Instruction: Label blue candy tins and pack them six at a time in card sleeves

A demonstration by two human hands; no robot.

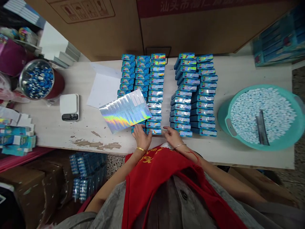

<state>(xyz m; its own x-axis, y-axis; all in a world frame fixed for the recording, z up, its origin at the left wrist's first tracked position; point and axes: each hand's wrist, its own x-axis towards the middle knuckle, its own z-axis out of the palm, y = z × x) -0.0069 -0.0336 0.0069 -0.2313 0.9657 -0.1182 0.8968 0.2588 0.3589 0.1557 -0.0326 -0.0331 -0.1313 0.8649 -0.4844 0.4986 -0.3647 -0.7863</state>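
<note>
My left hand (pixel 142 136) rests at the near end of the rows of small blue boxes (pixel 156 118), its fingers over a box and its thumb apart beside the nearest box of the third row. Just right of that box is my right hand (pixel 173 136), fingers bent but apart, with nothing visible in them. A shiny rainbow-silver sticker sheet (pixel 125 111) lies slanted across the left rows; white patches show at its upper right corner. Many box edges in the third row and the two rows (pixel 181 107) to the right carry shiny strips.
White paper (pixel 105 86), a small white scale (pixel 69 106) and a pot of blue-wrapped pieces (pixel 39 79) are on the left. A turquoise basin (pixel 225 111) of small white packets, with a dark scoop-like strip (pixel 262 128), stands right. Large cartons (pixel 186 35) line the back.
</note>
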